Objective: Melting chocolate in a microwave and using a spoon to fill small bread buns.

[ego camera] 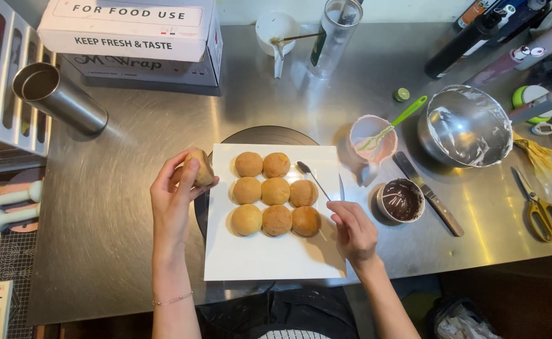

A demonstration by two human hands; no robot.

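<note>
Tabletop (131, 207): a brushed steel surface is carrying everything in view.
Boxes (131, 37): two cartons of food wrap are stacked at the far left edge.
White sheet (270, 257): a square of paper is lying at the near middle, over a dark round turntable (266, 133) that is showing at its far side.
Steel bowl (467, 125): it is sitting at the far right, smeared inside with white cream.
Steel tumbler (59, 97): it is lying on its side at the far left.
Rolls (276, 194): eight round brown buns are sitting on the sheet in three rows, touching one another.
Left hand (172, 201): it is raised just left of the sheet, and its grip is clamped on a single bun (202, 166), fingers wrapped around its sides.
Right hand (354, 232): it is resting at the sheet's right edge, its grip pinched together on the handle end of a small spoon (312, 177), whose bowl is lying beside the far-right bun.
Pink cup (373, 137): it is holding a green-handled whisk, to the right of the sheet.
Chocolate cup (401, 199): a small pot of dark sauce is sitting near the right hand.
Knife (428, 193): it is lying just right of the chocolate cup.
Scissors (540, 207): a yellow-handled pair is lying at the right edge.
</note>
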